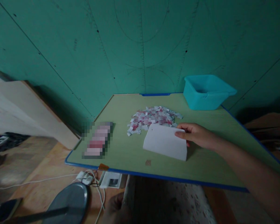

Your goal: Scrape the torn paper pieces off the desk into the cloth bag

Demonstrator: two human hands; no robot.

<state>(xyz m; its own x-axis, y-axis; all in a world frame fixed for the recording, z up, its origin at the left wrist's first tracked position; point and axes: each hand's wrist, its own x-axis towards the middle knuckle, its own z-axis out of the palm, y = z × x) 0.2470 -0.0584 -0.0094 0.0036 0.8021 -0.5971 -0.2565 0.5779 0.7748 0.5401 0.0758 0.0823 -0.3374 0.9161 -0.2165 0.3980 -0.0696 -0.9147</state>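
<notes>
My right hand (192,134) pinches the right edge of a white sheet of paper (165,141), thumb on top and fingers behind. The sheet is slightly bent, tilted over the table, and has a small dark mark near its upper left corner. Just behind it, and partly covered by it, lies a heap of small white and pink paper pieces (152,116). Below the table's front edge, in shadow, my left hand (116,207) has its fingers curled; what they hold, if anything, is hidden.
A turquoise plastic bin (206,99) stands at the table's back right. A blurred-out pinkish rectangular item (98,141) lies at the left. The blue-edged green table (123,146) meets a green wall. Below are white cables (100,196), a white box (110,180) and a round grey base (70,199).
</notes>
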